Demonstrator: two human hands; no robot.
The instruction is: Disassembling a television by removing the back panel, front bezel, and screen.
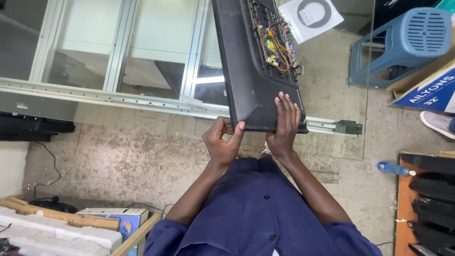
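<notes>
Glass-topped bench (142,99): left hand (222,142) pinches the black panel's (251,80) edge, right hand (285,124) spread flat; white square sleeve (310,16) beyond.

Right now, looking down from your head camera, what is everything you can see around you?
Black flat-screen back panel with exposed circuit board and coloured wires: one, black, on the glass table, centre.
Glass table with aluminium frame: one, silver, upper left.
Blue plastic stool: one, blue, upper right.
Disc in white sleeve: one, white, top.
Blue plastic bottle: one, floor, right.
White foam pieces: several, lower left.
Left hand: grips the panel's near edge.
Right hand: flat on the panel's corner.
</notes>
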